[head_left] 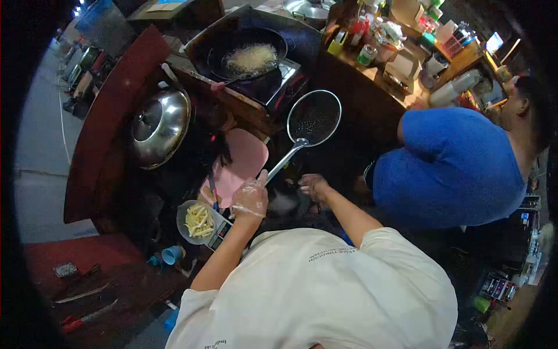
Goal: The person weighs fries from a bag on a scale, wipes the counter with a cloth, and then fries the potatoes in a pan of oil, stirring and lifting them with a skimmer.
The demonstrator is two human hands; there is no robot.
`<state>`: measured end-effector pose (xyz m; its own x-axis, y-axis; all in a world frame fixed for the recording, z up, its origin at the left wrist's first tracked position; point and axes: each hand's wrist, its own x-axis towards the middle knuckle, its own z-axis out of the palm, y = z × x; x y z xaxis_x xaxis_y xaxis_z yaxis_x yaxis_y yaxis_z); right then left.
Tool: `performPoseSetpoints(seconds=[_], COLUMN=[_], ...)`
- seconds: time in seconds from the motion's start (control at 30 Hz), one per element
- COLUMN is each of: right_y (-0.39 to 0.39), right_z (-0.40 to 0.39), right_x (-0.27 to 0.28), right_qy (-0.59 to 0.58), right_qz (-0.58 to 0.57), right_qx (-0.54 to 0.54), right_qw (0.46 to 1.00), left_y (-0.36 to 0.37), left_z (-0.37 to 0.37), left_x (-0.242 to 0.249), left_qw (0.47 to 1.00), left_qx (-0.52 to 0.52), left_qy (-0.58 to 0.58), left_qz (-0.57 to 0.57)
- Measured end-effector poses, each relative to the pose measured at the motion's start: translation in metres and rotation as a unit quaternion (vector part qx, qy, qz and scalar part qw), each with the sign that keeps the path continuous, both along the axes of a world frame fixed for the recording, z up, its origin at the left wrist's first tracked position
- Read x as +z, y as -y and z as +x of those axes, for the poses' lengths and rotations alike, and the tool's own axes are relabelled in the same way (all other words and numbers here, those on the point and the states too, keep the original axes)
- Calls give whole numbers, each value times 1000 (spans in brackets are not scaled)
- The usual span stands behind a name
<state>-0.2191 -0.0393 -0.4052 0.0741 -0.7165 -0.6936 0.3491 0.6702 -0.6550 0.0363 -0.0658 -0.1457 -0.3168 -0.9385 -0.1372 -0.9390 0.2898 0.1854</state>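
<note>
My left hand (250, 198), in a clear plastic glove, is closed around the handle of a round wire skimmer (314, 117). The skimmer's mesh head is raised to the right of the wok and looks free of food. My right hand (314, 187) is to the right of the handle, apart from it, with fingers partly curled; what it holds, if anything, is too dark to make out. Beside my left wrist, a bowl of raw potato sticks (199, 222) rests on a scale (220, 234). A pink board (243, 152) lies beyond my left hand.
A black wok (216, 57) with bubbling oil and food sits on a stove. A domed metal lid (168, 129) is at the left. A person in a blue shirt (447, 166) stands at the right, beside a counter with bottles and boxes (404, 68).
</note>
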Motion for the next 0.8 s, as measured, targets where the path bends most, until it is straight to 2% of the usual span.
performPoseSetpoints(seconds=[0.07, 0.1, 0.13, 0.17, 0.2, 0.23, 0.27, 0.3, 0.37, 0.4, 0.43, 0.5, 0.53, 0.57, 0.63, 0.67, 0.7, 0.77, 0.8], right_y=[1, 4, 7, 10, 11, 13, 15, 20, 27, 29, 34, 48, 59, 68, 92, 100, 109, 129, 133], right_z=[21, 31, 43, 54, 61, 67, 72, 79, 90, 91, 91, 91, 91, 87, 74, 68, 57, 31, 26], right_x=[56, 94, 137, 164, 174, 182, 191, 203, 229, 244, 245, 240, 220, 223, 230, 256, 263, 270, 264], right_qy=[96, 90, 115, 140, 134, 185, 234, 229, 155, 123, 122, 165, 67, 67, 176, 173, 175, 288, 29], right_qz=[-28, -34, -55, -75, -80, -125, -169, -175, -228, -242, -246, -206, -319, -323, -130, -179, -180, -184, -432], right_qx=[81, 80, 127, 174, 173, 185, 197, 200, 246, 246, 249, 146, 136, 139, 40, 79, 88, 119, 167], right_qw=[992, 992, 984, 972, 972, 957, 937, 937, 929, 930, 929, 954, 936, 934, 975, 965, 964, 932, 886], left_y=[1, 2, 8, 11, 12, 15, 22, 29, 44, 48, 57, 78, 83, 91, 112, 121, 135, 167, 179], left_z=[3, 4, -4, -6, -6, -8, -11, -15, -22, -28, -34, -48, -57, -64, -80, -90, -98, -116, -124], left_x=[-5, -7, 1, 4, 7, 10, 16, 16, 10, 35, 37, 33, 31, 37, 47, 49, 42, 34, 36], left_qw=[999, 995, 998, 998, 986, 963, 956, 955, 934, 947, 946, 888, 876, 875, 868, 870, 869, 847, 842], left_qx=[5, 10, 53, 51, 57, 62, 63, 61, 38, 42, 43, 98, 93, 93, 127, 137, 143, 176, 201], left_qy=[-42, -77, -40, -45, -142, -236, -262, -266, -327, -306, -307, -449, -463, -464, -480, -471, -471, -500, -500], left_qz=[-32, -57, -12, -17, -65, -113, -113, -119, -136, -93, -98, 31, -98, -103, -25, -48, -54, -36, -27])
